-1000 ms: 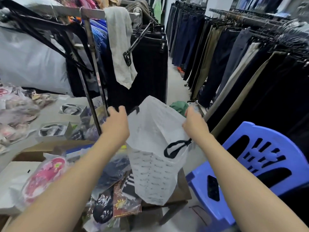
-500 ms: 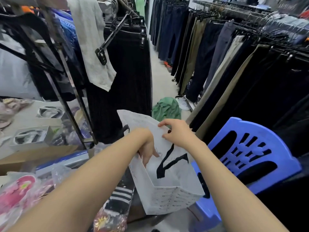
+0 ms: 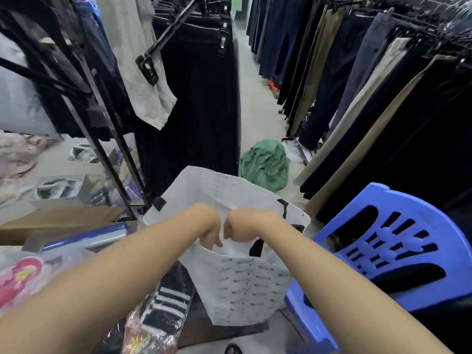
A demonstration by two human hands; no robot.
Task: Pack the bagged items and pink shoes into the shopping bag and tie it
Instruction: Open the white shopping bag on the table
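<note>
A white shopping bag (image 3: 245, 279) with small dark lettering and black handles hangs in front of me, its mouth open. My left hand (image 3: 208, 226) and my right hand (image 3: 242, 227) meet knuckle to knuckle at the near rim, both gripping it, fingers reaching inside. The far wall of the bag stands up behind them. At the far left lie the pink shoes (image 3: 19, 282) in clear plastic. Bagged items (image 3: 163, 307), one black with white stripes, lie under my left forearm.
A blue plastic chair (image 3: 393, 254) stands close on the right. Racks of hanging trousers line both sides of a narrow aisle. A green bundle (image 3: 265, 164) lies on the floor ahead. Cardboard boxes (image 3: 58, 221) and packaged goods cover the table on the left.
My hands have come together at the bag's near rim, from holding it wide apart a second ago. The bag hangs lower and its mouth has opened up. The view has tilted down and right.
</note>
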